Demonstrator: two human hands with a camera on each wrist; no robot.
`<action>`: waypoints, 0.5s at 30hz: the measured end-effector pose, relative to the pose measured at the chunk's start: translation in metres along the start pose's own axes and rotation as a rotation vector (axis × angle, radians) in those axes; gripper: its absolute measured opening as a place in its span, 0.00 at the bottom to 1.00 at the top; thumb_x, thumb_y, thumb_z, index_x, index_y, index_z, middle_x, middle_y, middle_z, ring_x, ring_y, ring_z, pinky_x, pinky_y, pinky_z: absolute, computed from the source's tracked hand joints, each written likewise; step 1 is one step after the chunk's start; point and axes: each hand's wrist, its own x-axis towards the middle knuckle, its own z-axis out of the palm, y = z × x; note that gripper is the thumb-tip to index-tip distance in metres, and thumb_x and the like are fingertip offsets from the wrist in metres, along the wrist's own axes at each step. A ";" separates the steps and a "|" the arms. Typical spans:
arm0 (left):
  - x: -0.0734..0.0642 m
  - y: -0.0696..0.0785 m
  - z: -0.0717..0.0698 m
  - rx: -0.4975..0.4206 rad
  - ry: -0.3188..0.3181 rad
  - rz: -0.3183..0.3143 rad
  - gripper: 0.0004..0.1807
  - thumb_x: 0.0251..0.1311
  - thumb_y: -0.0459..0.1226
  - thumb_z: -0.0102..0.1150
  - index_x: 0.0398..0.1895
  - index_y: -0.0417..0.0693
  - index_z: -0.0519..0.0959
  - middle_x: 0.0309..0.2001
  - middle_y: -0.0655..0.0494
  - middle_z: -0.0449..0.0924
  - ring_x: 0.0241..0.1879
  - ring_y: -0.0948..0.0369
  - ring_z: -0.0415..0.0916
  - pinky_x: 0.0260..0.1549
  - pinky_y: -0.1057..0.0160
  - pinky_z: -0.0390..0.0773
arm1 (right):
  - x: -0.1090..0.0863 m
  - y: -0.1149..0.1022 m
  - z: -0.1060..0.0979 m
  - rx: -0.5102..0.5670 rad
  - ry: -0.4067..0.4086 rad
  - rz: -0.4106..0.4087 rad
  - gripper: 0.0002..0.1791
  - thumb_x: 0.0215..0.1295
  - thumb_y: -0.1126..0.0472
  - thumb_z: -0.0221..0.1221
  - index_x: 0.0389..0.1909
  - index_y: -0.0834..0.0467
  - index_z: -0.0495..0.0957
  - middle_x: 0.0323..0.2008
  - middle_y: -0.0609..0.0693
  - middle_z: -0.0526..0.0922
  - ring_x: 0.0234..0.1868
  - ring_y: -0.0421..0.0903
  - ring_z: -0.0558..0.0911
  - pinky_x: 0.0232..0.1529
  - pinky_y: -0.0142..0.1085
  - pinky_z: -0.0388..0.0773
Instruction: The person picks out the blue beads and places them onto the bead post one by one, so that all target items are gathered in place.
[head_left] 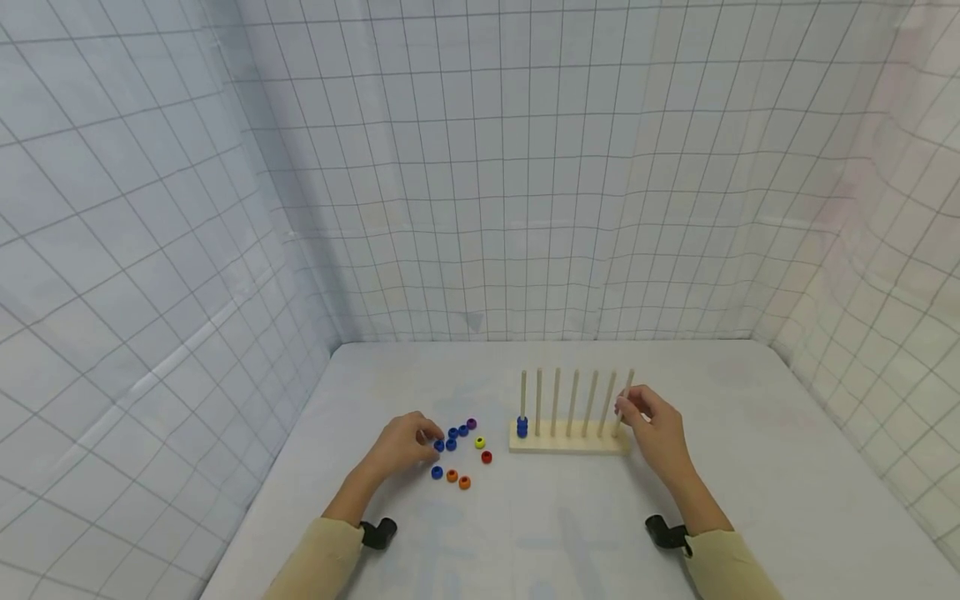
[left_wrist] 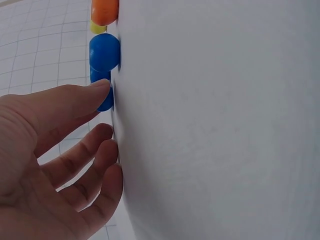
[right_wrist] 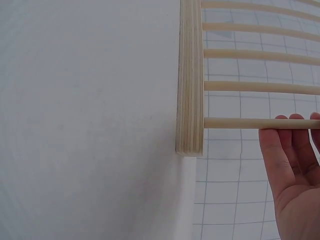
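Observation:
My left hand (head_left: pixel 405 442) is low over the table at the left, its thumb and index finger pinching a blue bead (left_wrist: pixel 105 103) that rests on the surface. In the left wrist view the thumb partly covers that bead, and the other fingers touch the table. At the right, my right hand (head_left: pixel 658 429) grips the rightmost peg (right_wrist: pixel 235 123) of a wooden peg rack (head_left: pixel 570 446), thumb on one side and fingers on the other. A short stack of blue beads (head_left: pixel 522 427) sits at the bottom of the leftmost peg; the other pegs carry none.
Loose beads lie between the left hand and the rack: several blue ones (head_left: pixel 452 444), a purple bead (head_left: pixel 471 423), a yellow bead (head_left: pixel 480 442), a red bead (head_left: pixel 487 457) and two orange beads (head_left: pixel 465 482). White gridded sheets (head_left: pixel 495 208) surround the white table (head_left: pixel 555 533).

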 end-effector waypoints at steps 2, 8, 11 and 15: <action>0.001 0.000 0.000 0.000 -0.001 0.001 0.11 0.50 0.34 0.77 0.38 0.54 0.88 0.35 0.61 0.76 0.34 0.60 0.71 0.31 0.61 0.74 | 0.000 0.000 0.000 -0.003 0.001 0.007 0.09 0.75 0.52 0.58 0.41 0.54 0.79 0.36 0.47 0.84 0.44 0.47 0.85 0.41 0.30 0.82; 0.001 -0.001 -0.001 -0.021 0.000 -0.009 0.10 0.53 0.34 0.75 0.37 0.54 0.87 0.34 0.61 0.76 0.34 0.59 0.72 0.31 0.60 0.75 | 0.000 0.001 0.000 -0.007 0.006 0.011 0.10 0.75 0.51 0.58 0.41 0.53 0.79 0.36 0.47 0.84 0.45 0.49 0.85 0.41 0.30 0.82; -0.001 -0.001 -0.002 -0.034 0.006 -0.013 0.10 0.53 0.34 0.74 0.38 0.53 0.87 0.34 0.61 0.77 0.34 0.59 0.72 0.32 0.60 0.75 | 0.000 0.001 0.000 -0.001 0.006 -0.003 0.09 0.75 0.53 0.58 0.41 0.55 0.79 0.36 0.49 0.84 0.45 0.51 0.86 0.41 0.29 0.82; -0.004 0.000 -0.003 -0.059 0.003 -0.015 0.10 0.54 0.34 0.74 0.40 0.52 0.87 0.34 0.61 0.78 0.34 0.59 0.73 0.32 0.59 0.76 | -0.001 0.000 0.000 -0.004 0.011 -0.008 0.09 0.75 0.54 0.58 0.40 0.56 0.79 0.35 0.49 0.84 0.44 0.51 0.86 0.41 0.29 0.82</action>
